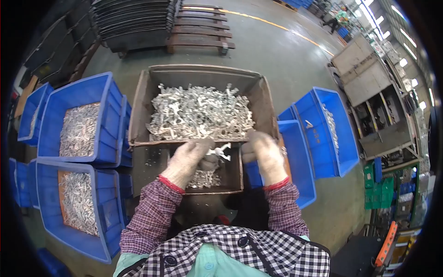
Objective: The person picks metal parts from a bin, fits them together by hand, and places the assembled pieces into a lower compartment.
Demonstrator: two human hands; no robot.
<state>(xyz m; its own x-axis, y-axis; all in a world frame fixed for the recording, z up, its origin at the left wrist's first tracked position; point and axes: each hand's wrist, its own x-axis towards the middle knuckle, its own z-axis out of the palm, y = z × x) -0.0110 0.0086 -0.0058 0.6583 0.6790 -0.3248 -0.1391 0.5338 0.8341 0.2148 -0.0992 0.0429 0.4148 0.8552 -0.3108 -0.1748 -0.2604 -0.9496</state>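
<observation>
My left hand, in a whitish knitted glove with dirty grey fingers, is closed on a small silvery metal part with branching arms. It is above a small box that holds more such metal parts. At the front right corner of the large grey-brown box is my right hand, gloved alike, with its fingers curled in. Whatever it may hold is hidden. A heap of small metal parts fills much of the large box.
Blue bins with metal parts stand on the left, more blue bins on the right. Beyond are a wooden pallet, a stack of dark trays and a metal cabinet. Another person is far off at the upper right.
</observation>
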